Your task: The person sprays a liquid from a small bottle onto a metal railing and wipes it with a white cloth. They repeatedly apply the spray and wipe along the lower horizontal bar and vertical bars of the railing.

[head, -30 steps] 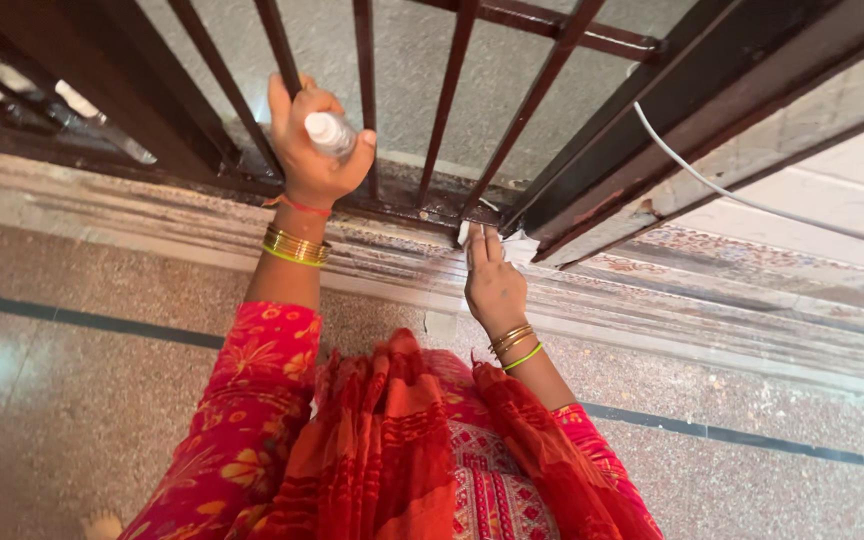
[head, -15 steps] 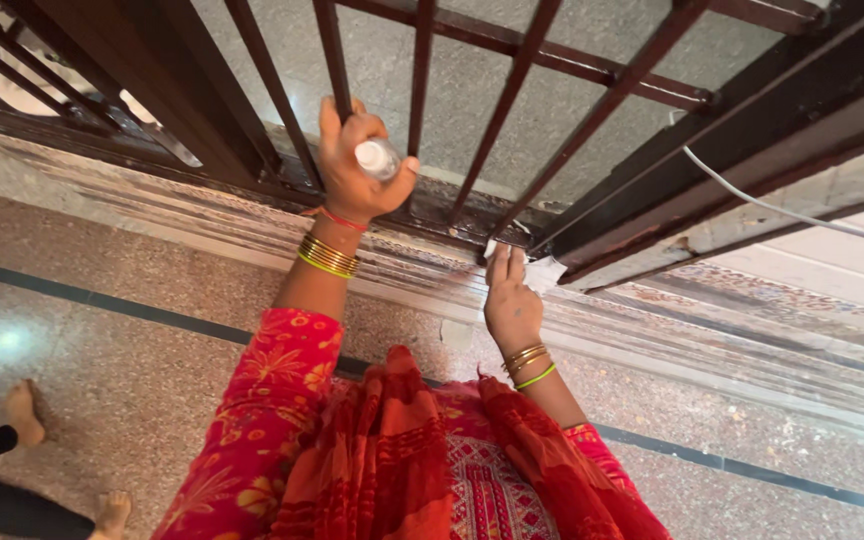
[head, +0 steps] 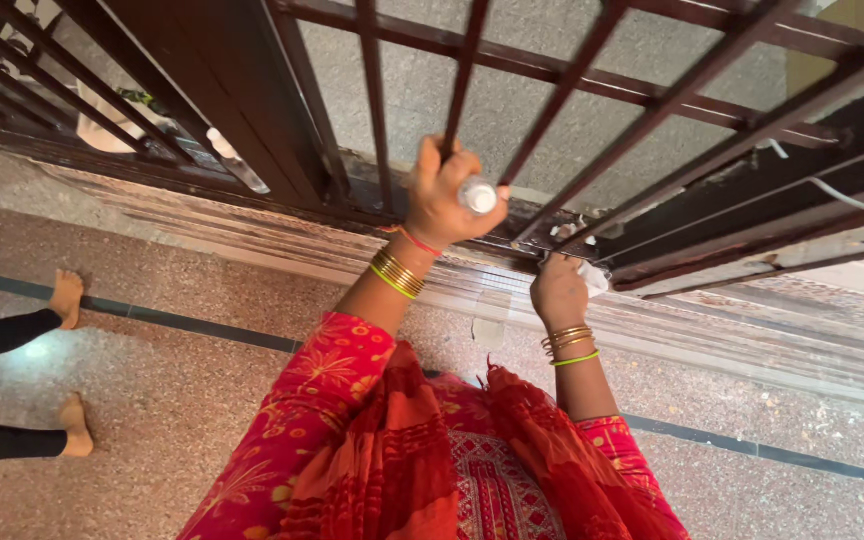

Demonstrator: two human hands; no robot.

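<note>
At the foot of a dark barred gate (head: 372,90): left hand (head: 442,200) clenched round a small white bottle (head: 478,195) and one bar, as if for support; right hand (head: 558,290) pressing a white cloth (head: 592,278) against the lower rail (head: 512,225), seemingly wiping.

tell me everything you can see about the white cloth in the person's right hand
The white cloth is small, soft-looking and crumpled. Only a bunched part shows past the right hand, whose fingers close over the rest. It is pressed against the lower rail of the dark metal gate, near the corner where the rail meets the frame. Whether it is damp or dirty cannot be told.
</note>
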